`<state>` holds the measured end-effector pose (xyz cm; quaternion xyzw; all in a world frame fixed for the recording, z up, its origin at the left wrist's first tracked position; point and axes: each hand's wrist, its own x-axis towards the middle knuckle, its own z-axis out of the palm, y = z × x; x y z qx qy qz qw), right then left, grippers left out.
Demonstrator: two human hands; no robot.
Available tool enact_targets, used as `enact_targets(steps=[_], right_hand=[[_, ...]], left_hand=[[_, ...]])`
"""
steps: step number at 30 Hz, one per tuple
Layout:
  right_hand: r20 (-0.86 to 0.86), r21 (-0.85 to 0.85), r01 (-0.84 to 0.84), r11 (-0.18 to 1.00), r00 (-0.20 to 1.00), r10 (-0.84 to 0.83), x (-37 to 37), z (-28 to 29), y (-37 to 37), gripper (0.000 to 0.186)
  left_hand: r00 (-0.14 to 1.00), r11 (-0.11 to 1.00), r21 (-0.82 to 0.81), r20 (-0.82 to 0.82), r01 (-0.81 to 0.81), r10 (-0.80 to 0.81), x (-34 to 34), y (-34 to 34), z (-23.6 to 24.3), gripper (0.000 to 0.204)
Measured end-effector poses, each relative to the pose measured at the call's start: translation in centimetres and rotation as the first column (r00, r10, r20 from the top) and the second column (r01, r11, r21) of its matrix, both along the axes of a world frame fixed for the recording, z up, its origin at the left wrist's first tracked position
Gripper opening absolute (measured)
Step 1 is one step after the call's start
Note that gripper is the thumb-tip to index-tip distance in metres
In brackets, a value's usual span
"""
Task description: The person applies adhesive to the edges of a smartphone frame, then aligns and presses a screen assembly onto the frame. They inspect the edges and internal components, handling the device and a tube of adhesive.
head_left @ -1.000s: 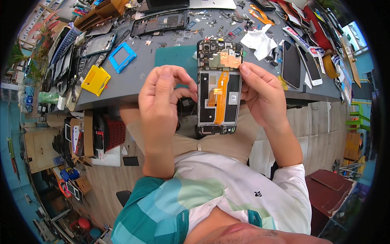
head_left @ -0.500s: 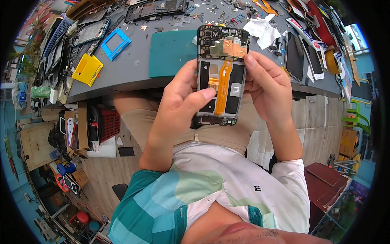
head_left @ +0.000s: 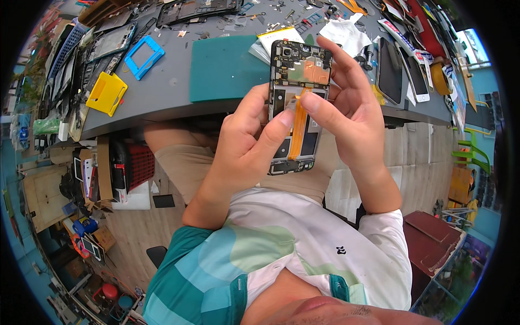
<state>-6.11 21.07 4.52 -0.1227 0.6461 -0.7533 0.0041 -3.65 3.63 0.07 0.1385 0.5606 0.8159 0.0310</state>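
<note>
An opened smartphone [head_left: 283, 60] with its back cover off is held upright between my hands, inner side facing me. A circuit board with a copper-coloured patch fills its top part. Down its middle runs an orange flex cable [head_left: 298, 132]. My left hand [head_left: 246, 135] grips the phone's left edge, its thumb lying over the bare frame beside the cable. My right hand [head_left: 352, 111] is closed around the right edge, with its fingers at the back and its thumb pressed on the cable's upper part. Whatever lies under the two thumbs is hidden.
A green mat [head_left: 225, 70] lies at the grey table's front edge. Beyond the phone is a flat white piece with a yellow edge [head_left: 279, 37]. A blue frame [head_left: 144, 58] and a yellow holder [head_left: 106, 93] sit left; a white cloth [head_left: 346, 37] and phones [head_left: 389, 70] lie right.
My right thumb has moved from the phone's upper right edge onto the orange cable, and the right fingers have spread behind the phone. The phone has shifted slightly down; my left hand still holds it.
</note>
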Motion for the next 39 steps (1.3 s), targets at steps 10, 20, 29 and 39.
enact_targets(steps=[10,20,29,39], right_hand=[[-0.013,-0.055,0.0,0.998,1.0,0.0,-0.3,-0.65,-0.03,0.07],[-0.015,-0.027,0.044,0.999,0.999,-0.045,-0.15,-0.69,-0.09,0.067],[0.004,-0.026,0.052,0.998,0.999,-0.052,-0.14,-0.48,-0.06,0.066],[0.012,-0.016,0.053,0.998,0.999,-0.052,-0.08,-0.38,0.12,0.064]], left_hand=[[0.997,0.993,-0.096,-0.032,-0.071,0.068,0.1,0.43,-0.1,0.031],[0.994,0.98,-0.178,-0.077,-0.093,0.08,0.13,0.48,-0.3,0.028],[0.992,0.984,-0.156,-0.106,-0.085,0.069,-0.08,0.58,-0.4,0.03],[0.985,0.978,-0.187,-0.16,-0.094,0.064,-0.17,0.19,-0.49,0.03]])
